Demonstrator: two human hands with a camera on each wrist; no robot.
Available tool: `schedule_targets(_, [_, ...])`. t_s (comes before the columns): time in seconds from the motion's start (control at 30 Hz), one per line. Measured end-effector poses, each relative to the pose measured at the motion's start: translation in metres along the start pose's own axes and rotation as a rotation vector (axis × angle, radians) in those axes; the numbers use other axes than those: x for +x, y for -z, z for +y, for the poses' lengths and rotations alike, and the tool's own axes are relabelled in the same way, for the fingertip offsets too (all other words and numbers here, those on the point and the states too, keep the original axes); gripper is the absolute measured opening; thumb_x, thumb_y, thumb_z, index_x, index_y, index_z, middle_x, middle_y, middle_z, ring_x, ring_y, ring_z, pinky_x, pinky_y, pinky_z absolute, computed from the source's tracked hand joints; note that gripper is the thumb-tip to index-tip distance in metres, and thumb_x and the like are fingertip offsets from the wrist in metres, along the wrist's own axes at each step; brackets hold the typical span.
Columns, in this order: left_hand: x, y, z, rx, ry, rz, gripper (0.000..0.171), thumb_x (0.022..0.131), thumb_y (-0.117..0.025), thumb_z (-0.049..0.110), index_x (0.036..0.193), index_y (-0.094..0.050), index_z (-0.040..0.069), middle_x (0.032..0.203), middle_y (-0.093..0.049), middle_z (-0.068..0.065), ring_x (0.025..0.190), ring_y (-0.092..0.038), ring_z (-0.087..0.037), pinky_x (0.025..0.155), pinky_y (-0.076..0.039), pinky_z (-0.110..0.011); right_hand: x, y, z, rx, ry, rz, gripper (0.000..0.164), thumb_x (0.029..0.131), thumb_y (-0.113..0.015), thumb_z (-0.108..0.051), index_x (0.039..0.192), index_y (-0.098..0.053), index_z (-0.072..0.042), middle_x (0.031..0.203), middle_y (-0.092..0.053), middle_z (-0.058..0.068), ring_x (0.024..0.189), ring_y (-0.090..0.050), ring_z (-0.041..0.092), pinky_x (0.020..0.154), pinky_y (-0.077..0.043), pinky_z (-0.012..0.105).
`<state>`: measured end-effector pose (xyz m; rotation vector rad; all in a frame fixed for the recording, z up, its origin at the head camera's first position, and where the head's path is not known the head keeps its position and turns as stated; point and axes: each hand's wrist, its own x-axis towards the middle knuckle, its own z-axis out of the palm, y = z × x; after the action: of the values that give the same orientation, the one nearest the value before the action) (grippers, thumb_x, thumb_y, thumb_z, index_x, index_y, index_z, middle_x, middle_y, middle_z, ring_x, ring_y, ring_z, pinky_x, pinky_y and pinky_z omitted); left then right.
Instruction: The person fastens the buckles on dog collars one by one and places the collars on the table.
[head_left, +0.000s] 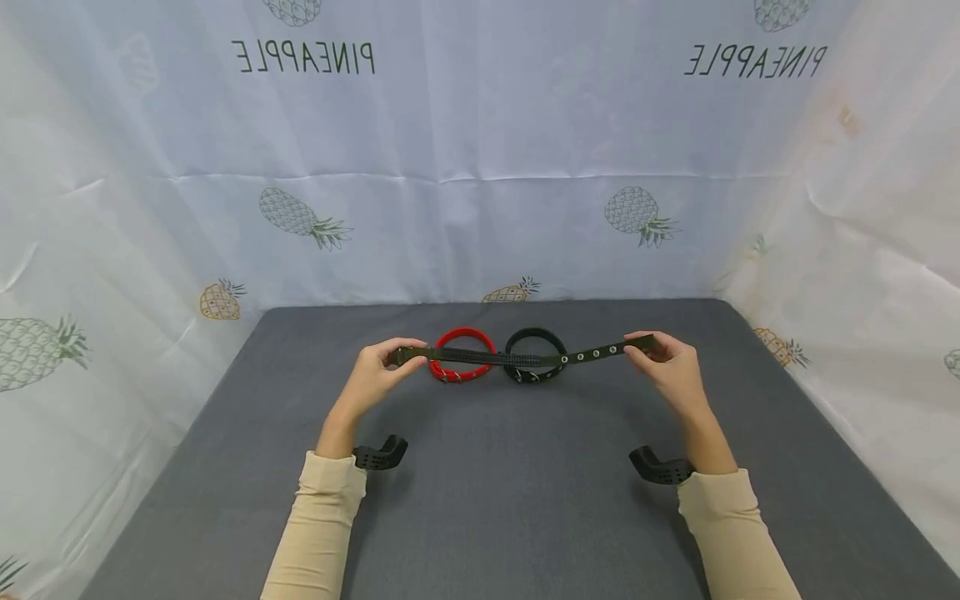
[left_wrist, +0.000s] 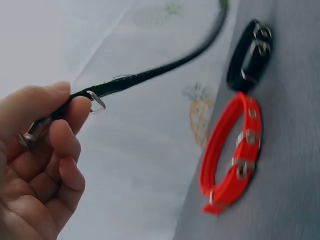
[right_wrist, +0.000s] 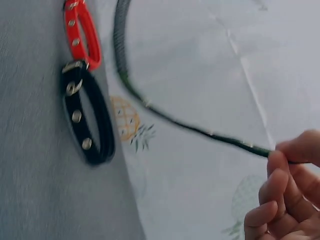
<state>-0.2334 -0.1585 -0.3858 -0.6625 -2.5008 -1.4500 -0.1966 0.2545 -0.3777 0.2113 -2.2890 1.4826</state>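
Between the two hands a dark green collar (head_left: 480, 357) is stretched out, sagging slightly in the middle, with metal eyelets along its right part. My left hand (head_left: 372, 375) pinches its buckle end between thumb and fingers; a metal ring (left_wrist: 96, 100) hangs by the fingertips in the left wrist view. The eyelet end is pinched by my right hand (head_left: 671, 372). Behind the strap, a red collar (head_left: 467, 332) and a black collar (head_left: 536, 333), both buckled into loops, stand side by side on the table. The held strap crosses in front of both in the head view.
A grey table (head_left: 495, 492) spreads under the arms. White curtains (head_left: 480, 125) printed with pineapples hang behind it and along both sides. Each wrist wears a black camera mount, one on the left (head_left: 382, 452) and one on the right (head_left: 660, 467).
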Motion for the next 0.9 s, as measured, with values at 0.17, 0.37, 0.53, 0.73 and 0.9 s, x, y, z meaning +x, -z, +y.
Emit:
schedule_targets(0.17, [0.004,-0.012,0.008,-0.098,-0.029,0.008,0.024,0.088,-0.07,0.01,0.111,-0.068,0.001,0.079,-0.063,-0.016,0.065,-0.053,-0.01,0.057,-0.039,-0.019,0.0,-0.011,-0.011,-0.026,0.013,-0.031,0.015,0.092,-0.064,-0.007,0.105,-0.066,0.0,0.071,-0.058,-0.023,0.062,-0.055,-0.004,0.059,-0.048,0.016])
schedule_targets(0.37, [0.009,-0.024,0.015,-0.187,-0.063,0.001,0.024,0.087,-0.07,0.005,0.11,-0.067,-0.001,0.078,-0.063,-0.019,0.064,-0.054,-0.004,0.058,-0.04,-0.018,0.003,-0.021,-0.023,-0.074,-0.005,-0.183,0.025,0.093,-0.063,-0.009,0.112,-0.063,0.006,0.074,-0.057,-0.02,0.062,-0.052,-0.001,0.06,-0.045,0.021])
schedule_targets(0.53, [0.011,-0.032,0.02,-0.246,-0.092,0.007,0.023,0.088,-0.068,0.003,0.11,-0.066,-0.005,0.08,-0.064,-0.004,0.068,-0.058,0.001,0.062,-0.047,-0.018,0.004,-0.026,-0.029,-0.107,-0.068,-0.267,0.038,0.094,-0.062,-0.013,0.125,-0.057,0.009,0.091,-0.065,0.005,0.07,-0.055,-0.005,0.067,-0.048,0.017])
schedule_targets(0.73, [0.015,-0.043,0.024,-0.284,-0.166,0.069,0.023,0.09,-0.065,0.002,0.11,-0.065,-0.01,0.086,-0.067,-0.006,0.075,-0.059,0.004,0.064,-0.048,-0.016,0.008,-0.034,-0.039,-0.144,-0.034,-0.315,0.036,0.094,-0.063,-0.012,0.123,-0.058,0.009,0.096,-0.065,0.021,0.069,-0.056,-0.005,0.064,-0.049,0.02])
schedule_targets(0.9, [0.018,-0.051,0.031,-0.285,-0.208,0.116,0.024,0.089,-0.066,0.001,0.11,-0.065,-0.01,0.085,-0.062,0.008,0.071,-0.054,0.001,0.062,-0.045,-0.015,0.009,-0.042,-0.049,-0.117,-0.006,-0.334,0.03,0.091,-0.066,-0.012,0.115,-0.064,0.006,0.095,-0.068,0.02,0.071,-0.059,-0.006,0.069,-0.053,0.022])
